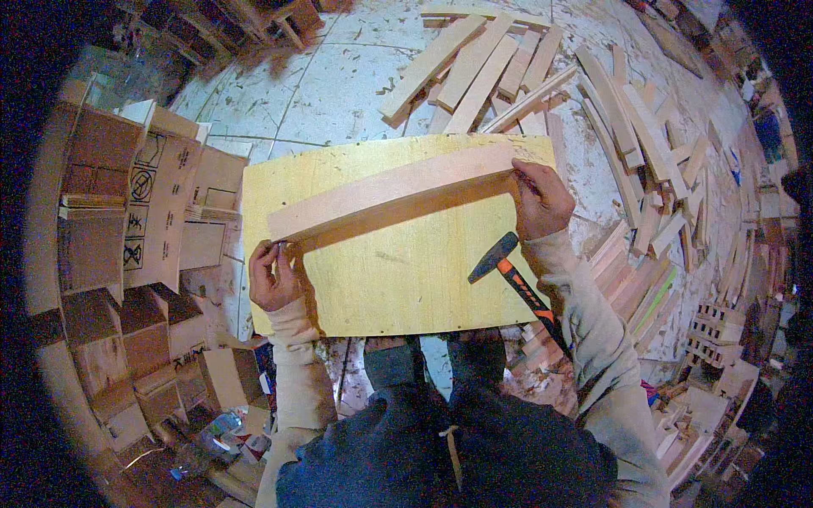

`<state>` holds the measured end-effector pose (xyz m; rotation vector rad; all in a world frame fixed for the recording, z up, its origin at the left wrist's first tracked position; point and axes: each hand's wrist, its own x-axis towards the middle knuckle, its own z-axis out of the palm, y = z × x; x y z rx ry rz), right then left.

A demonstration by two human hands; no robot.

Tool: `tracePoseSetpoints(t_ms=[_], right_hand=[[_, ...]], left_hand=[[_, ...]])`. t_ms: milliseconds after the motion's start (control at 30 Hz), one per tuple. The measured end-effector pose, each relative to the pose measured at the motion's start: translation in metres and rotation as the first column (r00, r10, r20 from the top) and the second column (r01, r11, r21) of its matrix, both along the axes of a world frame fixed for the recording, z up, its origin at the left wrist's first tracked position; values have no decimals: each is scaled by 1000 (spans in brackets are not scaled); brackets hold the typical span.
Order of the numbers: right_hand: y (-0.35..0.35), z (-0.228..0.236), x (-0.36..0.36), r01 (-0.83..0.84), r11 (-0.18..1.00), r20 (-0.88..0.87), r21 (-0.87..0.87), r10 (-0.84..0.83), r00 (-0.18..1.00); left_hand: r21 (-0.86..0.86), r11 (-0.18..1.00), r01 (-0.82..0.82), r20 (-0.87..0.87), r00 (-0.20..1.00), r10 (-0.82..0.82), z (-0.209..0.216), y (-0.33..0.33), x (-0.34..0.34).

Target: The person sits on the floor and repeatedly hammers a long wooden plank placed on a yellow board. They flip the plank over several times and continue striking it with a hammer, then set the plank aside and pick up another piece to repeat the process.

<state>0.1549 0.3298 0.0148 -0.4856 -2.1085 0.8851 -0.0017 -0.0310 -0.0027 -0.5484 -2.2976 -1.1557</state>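
Observation:
A long, pale wooden board [394, 191] spans the yellow plywood tabletop [398, 284], its right end farther from me than its left. My left hand [275, 275] is closed, thumb and fingers pinching the board's left end. At the opposite end, my right hand [542, 201] has its fingers closed around the board's corner. The board casts a shadow along its near side; whether it rests on the tabletop or is held slightly above it, I cannot tell. A hammer [518, 284] with a dark head and a black-and-orange handle lies at the tabletop's right side, beside my right forearm.
Loose wooden planks [478, 72] are heaped on the light tiled floor beyond the tabletop. More wood strips [648, 152] lie scattered at the right. On the left stand several open cardboard boxes [161, 203]. Small wooden blocks [716, 334] with notches are stacked at the far right.

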Motion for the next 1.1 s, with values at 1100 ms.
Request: tracePoseSetpoints(t_ms=[1100], right_hand=[[-14, -16, -11, 4, 1000, -31, 24, -3, 1000]], left_hand=[[21, 709, 705, 131, 701, -701, 46, 210, 16]])
